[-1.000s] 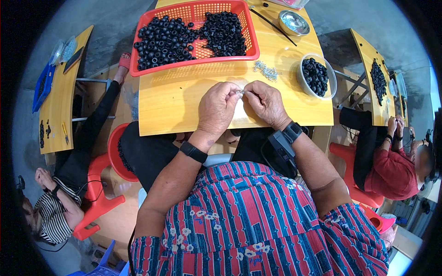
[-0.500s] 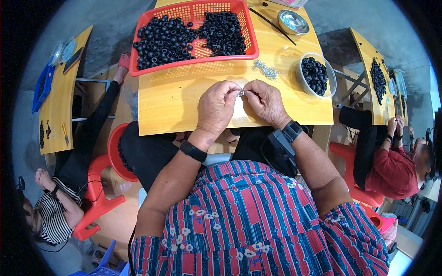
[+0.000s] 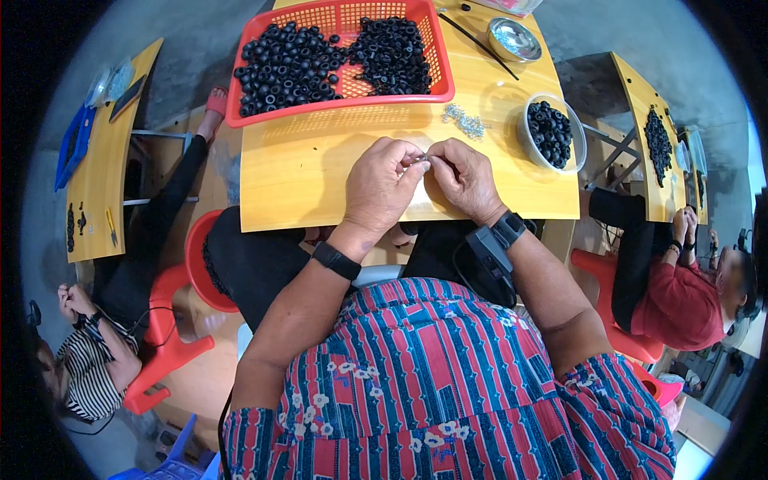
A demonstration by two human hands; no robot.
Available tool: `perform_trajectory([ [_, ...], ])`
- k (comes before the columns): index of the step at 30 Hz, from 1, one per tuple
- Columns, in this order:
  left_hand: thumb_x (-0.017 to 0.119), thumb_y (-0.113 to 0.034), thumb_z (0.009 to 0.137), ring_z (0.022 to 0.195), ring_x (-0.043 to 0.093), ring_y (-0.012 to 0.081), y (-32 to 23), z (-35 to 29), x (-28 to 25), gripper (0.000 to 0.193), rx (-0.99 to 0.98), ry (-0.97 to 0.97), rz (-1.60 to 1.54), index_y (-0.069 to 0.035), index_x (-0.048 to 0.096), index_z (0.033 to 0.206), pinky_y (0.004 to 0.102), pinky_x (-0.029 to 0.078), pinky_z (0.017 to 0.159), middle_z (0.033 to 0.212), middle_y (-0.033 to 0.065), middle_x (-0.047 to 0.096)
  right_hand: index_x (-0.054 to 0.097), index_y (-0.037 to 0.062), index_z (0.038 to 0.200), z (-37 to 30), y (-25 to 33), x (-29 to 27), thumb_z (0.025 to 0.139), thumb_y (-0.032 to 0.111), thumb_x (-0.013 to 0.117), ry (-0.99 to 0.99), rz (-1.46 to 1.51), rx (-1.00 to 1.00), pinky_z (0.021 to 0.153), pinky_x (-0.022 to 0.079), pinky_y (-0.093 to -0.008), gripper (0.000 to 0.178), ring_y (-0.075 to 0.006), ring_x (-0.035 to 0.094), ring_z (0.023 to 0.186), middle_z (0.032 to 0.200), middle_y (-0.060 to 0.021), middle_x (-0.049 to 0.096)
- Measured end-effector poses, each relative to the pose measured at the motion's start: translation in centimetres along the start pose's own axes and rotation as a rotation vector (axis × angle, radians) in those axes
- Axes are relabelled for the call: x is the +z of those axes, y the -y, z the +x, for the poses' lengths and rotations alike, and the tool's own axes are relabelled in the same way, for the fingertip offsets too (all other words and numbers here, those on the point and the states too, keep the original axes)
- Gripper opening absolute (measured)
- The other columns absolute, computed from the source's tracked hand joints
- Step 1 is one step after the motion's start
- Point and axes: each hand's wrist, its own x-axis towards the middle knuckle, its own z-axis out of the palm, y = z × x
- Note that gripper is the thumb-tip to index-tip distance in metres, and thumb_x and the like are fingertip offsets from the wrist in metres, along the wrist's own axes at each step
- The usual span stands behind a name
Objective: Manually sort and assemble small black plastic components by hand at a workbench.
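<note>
Over the near part of the wooden table (image 3: 296,188), my left hand (image 3: 380,184) and my right hand (image 3: 464,180) meet fingertip to fingertip. Both are closed in a pinch around a small metallic piece (image 3: 424,158), mostly covered by the fingers and too small to name. Beyond my fingers lies a loose pile of small clear and silvery pieces (image 3: 466,122). To the right of my right hand stands a clear round tub (image 3: 578,152) of black ring-like parts (image 3: 550,132).
A red plastic basket (image 3: 344,106) at the far side holds two heaps of black parts. Behind the tub are a metal bowl (image 3: 534,50) and a thin black rod (image 3: 480,46). Co-workers sit at side tables, left (image 3: 100,360) and right (image 3: 676,296). A red tub (image 3: 204,272) is beside my left leg.
My fingertips have shifted slightly, and the left fingers now cover more of the small metallic piece. The left co-worker's hands have moved up a little.
</note>
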Motion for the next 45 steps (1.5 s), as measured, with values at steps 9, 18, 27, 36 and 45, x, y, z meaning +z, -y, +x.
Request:
perform_trajectory([
  [9,0.071,-0.008,0.083,0.066,0.062,0.0159,0.13,0.03,0.10,0.010,0.053,-0.028,0.040,-0.002,0.064,0.087,0.0285,0.052,0.063,0.081,0.0067,0.061,0.064,0.0031,0.091,0.00,0.03,0.15,0.086,0.009,0.062,-0.014,-0.011,0.004,0.068,0.052,-0.0369,0.008,-0.0322,0.063,0.074,0.081,-0.0145,0.061],
  [18,0.072,-0.009,0.082,0.069,0.064,0.0168,0.06,0.01,0.12,0.012,-0.011,-0.016,0.032,-0.002,0.064,0.087,0.0289,0.053,0.064,0.082,0.0074,0.065,0.065,0.0031,0.092,-0.09,-0.15,0.16,0.086,0.007,0.061,-0.017,0.030,0.020,0.067,0.052,-0.0346,0.009,-0.0284,0.064,0.072,0.081,-0.0134,0.062],
  [27,0.073,-0.010,0.082,0.068,0.064,0.0161,0.55,-0.05,0.25,0.016,0.081,-0.029,0.039,-0.003,0.069,0.095,0.0285,0.053,0.064,0.083,0.0070,0.066,0.066,0.0032,0.093,-0.15,-0.44,0.26,0.086,0.007,0.063,-0.018,0.047,0.026,0.067,0.052,-0.0335,0.009,-0.0264,0.064,0.072,0.081,-0.0127,0.063],
  [36,0.072,-0.008,0.083,0.069,0.067,0.0152,0.24,-0.04,0.34,0.014,0.017,-0.037,0.001,-0.003,0.068,0.095,0.0277,0.054,0.066,0.084,0.0074,0.069,0.065,0.0027,0.091,-0.12,-0.58,0.32,0.086,0.007,0.064,-0.019,0.038,0.008,0.068,0.052,-0.0340,0.007,-0.0277,0.064,0.073,0.080,-0.0125,0.063],
  [45,0.073,-0.007,0.083,0.067,0.065,0.0137,0.59,-0.11,0.40,0.010,0.028,-0.062,0.035,-0.004,0.068,0.091,0.0271,0.054,0.063,0.080,0.0070,0.068,0.065,0.0030,0.091,-0.12,-0.33,0.24,0.086,0.008,0.064,-0.013,0.033,0.030,0.067,0.051,-0.0344,0.007,-0.0276,0.063,0.071,0.079,-0.0125,0.062],
])
